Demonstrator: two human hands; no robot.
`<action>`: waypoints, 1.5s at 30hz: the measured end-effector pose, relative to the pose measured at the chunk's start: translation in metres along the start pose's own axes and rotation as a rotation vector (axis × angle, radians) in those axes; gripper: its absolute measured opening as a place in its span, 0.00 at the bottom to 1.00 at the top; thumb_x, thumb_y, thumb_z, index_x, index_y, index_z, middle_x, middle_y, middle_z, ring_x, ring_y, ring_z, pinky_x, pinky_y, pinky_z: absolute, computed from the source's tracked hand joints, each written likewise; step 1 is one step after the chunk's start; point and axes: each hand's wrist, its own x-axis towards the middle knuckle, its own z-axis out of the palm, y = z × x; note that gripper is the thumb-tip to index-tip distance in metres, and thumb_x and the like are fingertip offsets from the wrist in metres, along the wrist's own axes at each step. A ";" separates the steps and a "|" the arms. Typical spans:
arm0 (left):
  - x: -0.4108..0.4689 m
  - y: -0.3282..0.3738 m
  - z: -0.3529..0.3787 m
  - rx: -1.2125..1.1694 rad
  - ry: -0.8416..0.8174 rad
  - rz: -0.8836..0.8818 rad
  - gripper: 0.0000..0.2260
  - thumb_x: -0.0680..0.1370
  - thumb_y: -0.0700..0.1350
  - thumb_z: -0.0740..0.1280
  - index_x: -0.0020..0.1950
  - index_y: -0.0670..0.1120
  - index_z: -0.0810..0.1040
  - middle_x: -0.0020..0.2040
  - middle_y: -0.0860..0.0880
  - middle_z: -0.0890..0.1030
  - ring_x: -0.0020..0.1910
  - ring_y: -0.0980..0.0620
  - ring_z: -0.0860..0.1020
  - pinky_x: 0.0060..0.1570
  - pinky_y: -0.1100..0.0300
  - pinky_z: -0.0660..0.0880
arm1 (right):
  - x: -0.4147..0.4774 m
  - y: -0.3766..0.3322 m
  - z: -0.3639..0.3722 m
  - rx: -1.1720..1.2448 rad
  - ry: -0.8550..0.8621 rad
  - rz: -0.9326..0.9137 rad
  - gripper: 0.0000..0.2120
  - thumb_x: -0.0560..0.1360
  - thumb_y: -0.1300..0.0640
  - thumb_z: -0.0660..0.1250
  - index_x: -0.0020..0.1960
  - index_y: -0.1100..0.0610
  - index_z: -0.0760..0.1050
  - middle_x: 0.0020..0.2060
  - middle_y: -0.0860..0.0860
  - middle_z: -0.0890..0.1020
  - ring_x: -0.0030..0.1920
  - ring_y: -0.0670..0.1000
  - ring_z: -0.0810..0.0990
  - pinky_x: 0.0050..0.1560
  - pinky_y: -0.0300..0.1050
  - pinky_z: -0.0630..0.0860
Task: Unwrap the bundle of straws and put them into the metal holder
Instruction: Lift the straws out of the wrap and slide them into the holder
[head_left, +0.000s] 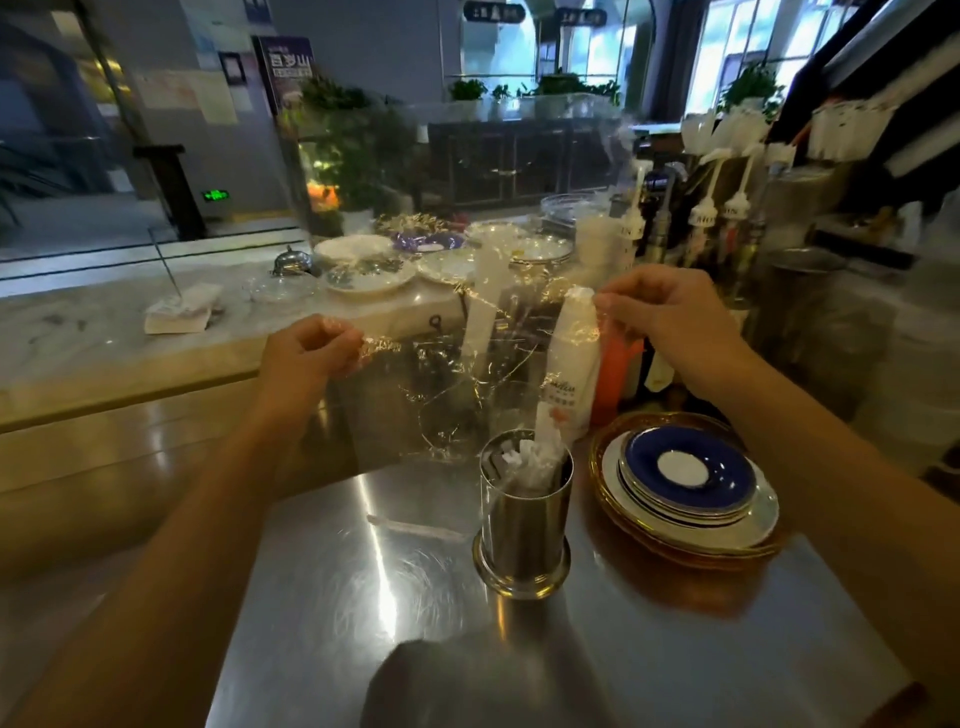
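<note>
Both my hands hold a clear plastic wrapper (457, 384) stretched out above the steel counter. My left hand (306, 353) pinches its left edge and my right hand (670, 312) pinches its right top corner. Below the wrapper stands the round metal holder (524, 530), with several paper-wrapped white straws (535, 457) sticking up in it. One loose wrapped straw (415, 529) lies flat on the counter just left of the holder.
A stack of plates topped by a blue saucer (685, 478) sits right of the holder. Syrup pump bottles (701, 228) stand behind at right. Wrapped plates (369, 275) and a napkin pile (179, 314) are on the marble ledge.
</note>
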 end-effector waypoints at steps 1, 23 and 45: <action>-0.001 -0.003 -0.001 -0.023 -0.005 -0.024 0.05 0.75 0.42 0.66 0.41 0.48 0.79 0.39 0.49 0.80 0.41 0.52 0.78 0.48 0.57 0.75 | 0.000 0.000 0.002 -0.017 -0.007 -0.003 0.06 0.72 0.62 0.67 0.40 0.52 0.78 0.28 0.42 0.81 0.28 0.39 0.76 0.28 0.30 0.73; -0.008 0.010 0.010 -0.119 0.056 0.010 0.06 0.76 0.41 0.65 0.41 0.49 0.79 0.38 0.52 0.81 0.37 0.58 0.80 0.38 0.66 0.76 | 0.008 0.020 0.015 -0.010 -0.037 0.026 0.06 0.71 0.61 0.68 0.40 0.51 0.78 0.37 0.47 0.81 0.36 0.39 0.78 0.38 0.31 0.75; -0.039 0.006 -0.009 -0.147 0.176 -0.028 0.06 0.77 0.43 0.64 0.41 0.46 0.77 0.28 0.54 0.79 0.27 0.59 0.76 0.29 0.66 0.76 | -0.012 0.032 0.041 0.146 0.084 0.096 0.05 0.69 0.58 0.70 0.41 0.52 0.74 0.31 0.50 0.78 0.24 0.44 0.76 0.26 0.40 0.75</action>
